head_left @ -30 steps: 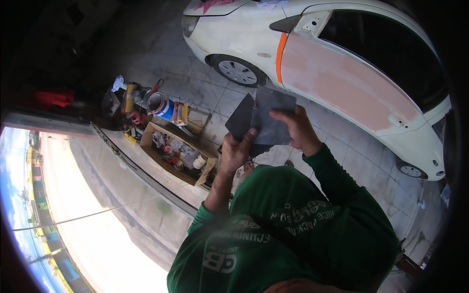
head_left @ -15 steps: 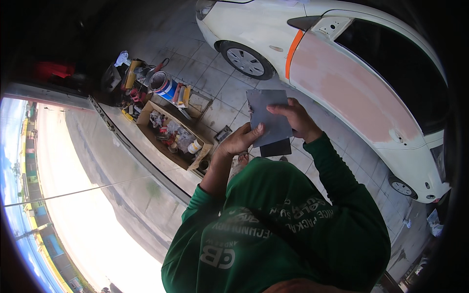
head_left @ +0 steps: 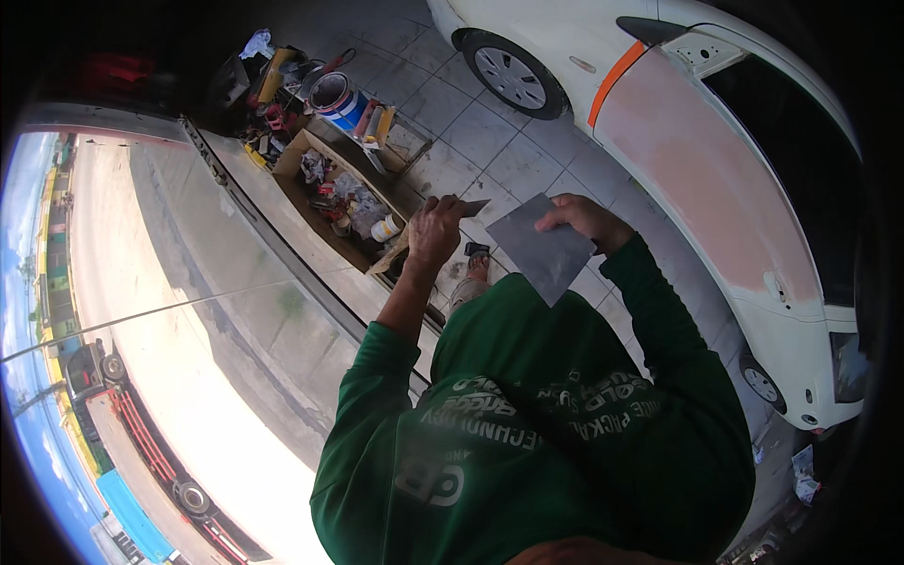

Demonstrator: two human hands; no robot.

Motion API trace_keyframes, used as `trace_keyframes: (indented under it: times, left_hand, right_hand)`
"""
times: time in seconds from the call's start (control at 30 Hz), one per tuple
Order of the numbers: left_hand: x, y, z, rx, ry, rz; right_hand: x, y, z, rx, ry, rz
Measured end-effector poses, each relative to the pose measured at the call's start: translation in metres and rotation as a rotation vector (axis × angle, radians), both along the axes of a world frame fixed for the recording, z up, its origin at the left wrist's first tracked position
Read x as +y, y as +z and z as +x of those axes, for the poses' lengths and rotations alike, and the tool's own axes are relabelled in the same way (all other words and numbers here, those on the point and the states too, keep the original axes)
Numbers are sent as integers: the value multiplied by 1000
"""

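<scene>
My right hand pinches a grey rectangular sheet that looks like sandpaper, with the thumb across its upper corner. The sheet tilts over my right thigh. Beside it, my left hand is closed around a second, darker piece of sheet. Only a narrow pointed end of that piece sticks out toward the right, seen almost edge-on, and the rest is hidden by the fingers. A small gap separates the two pieces.
A white car with a pinkish sanded door and orange tape stands to the right. At the left are a cardboard box of clutter, a blue-banded can and a metal rail. Outside, a truck shows on the road.
My hands have moved apart, and the dark piece is now in my left hand, away from the grey sheet. The view has shifted, and a truck has come into sight outside.
</scene>
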State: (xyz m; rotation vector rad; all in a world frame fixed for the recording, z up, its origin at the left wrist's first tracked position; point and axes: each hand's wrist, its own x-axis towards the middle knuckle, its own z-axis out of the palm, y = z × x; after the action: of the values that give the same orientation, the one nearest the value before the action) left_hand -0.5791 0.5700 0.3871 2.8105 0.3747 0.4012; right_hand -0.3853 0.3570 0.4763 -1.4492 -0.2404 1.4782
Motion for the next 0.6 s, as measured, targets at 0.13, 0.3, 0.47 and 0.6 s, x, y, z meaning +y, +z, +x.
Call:
trace_keyframes:
  times: [0.13,0.3,0.47,0.6]
  left_hand:
    - [32,-18,-17,80,357,-250]
    - [55,-91,-55,-17,339,-791]
    - [-10,3,-4,129,298,-2102]
    - [-27,32,14,303,-182,-2375]
  right_hand:
    - [-4,15,2,-72,-196,0]
    - [-28,-8,-4,-82,-407,-16]
    - [-57,-100,-70,-661,-104,92]
    - [-13,-42,-108,-135,-331,27]
